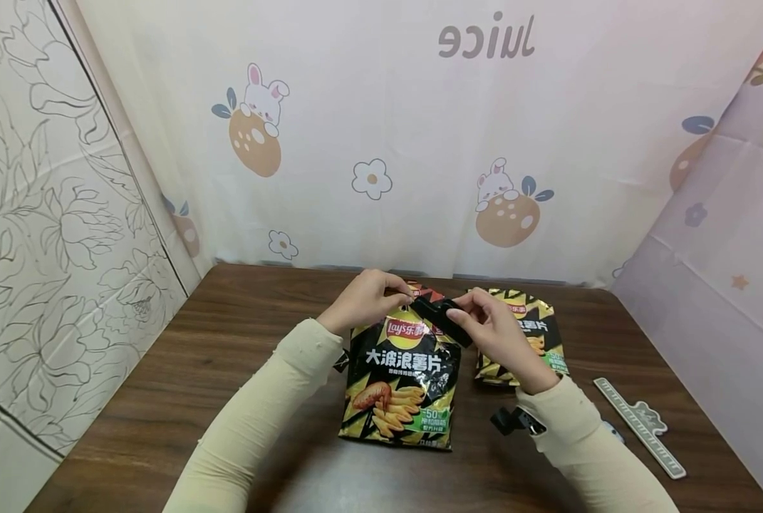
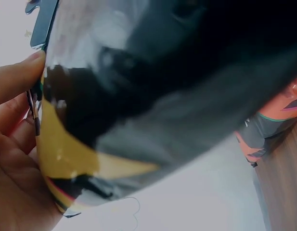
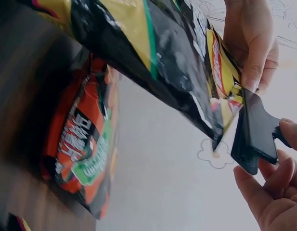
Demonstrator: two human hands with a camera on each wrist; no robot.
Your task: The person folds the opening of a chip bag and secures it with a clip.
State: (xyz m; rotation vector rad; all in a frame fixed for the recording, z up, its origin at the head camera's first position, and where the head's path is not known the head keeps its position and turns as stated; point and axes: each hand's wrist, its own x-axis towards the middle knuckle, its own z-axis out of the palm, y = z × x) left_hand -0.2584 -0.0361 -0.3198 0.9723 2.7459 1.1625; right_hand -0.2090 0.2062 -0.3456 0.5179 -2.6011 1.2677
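Note:
A black and yellow bag of Lay's potato chips [image 1: 397, 388] is held upright over the table. My left hand [image 1: 365, 303] pinches its top edge near one corner, thumb on one side and fingers on the other in the left wrist view. My right hand [image 1: 499, 338] holds a black bag clip [image 3: 256, 130] by its lever, between thumb and fingers. That clip lies at the bag's top edge, with its jaws parted at the end away from my left hand. Whether the jaws enclose the bag's edge I cannot tell.
Another black and yellow chip bag [image 1: 538, 324] is behind my right hand. Behind the held bag is a red chip bag [image 3: 81, 139], mostly hidden in the head view. A pale ruler-like strip [image 1: 640, 427] lies at the table's right. A printed curtain [image 1: 381, 128] hangs along the back.

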